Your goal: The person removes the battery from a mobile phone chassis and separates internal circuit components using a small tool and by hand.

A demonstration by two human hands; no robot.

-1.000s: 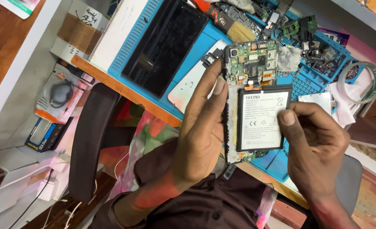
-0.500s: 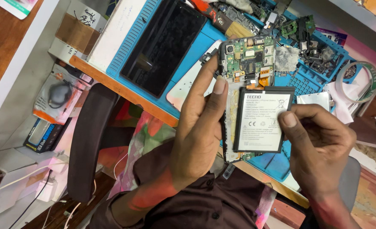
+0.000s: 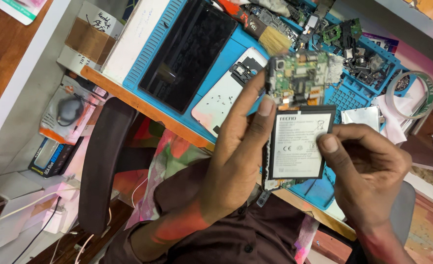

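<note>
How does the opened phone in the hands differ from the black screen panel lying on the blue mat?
The opened phone is held up by the left hand and right hand; the black screen panel lies flat on the blue mat, untouched. The phone shows a green circuit board and a white-labelled battery; the panel shows only plain dark glass. The panel looks larger. Both are flat rectangles.
</note>
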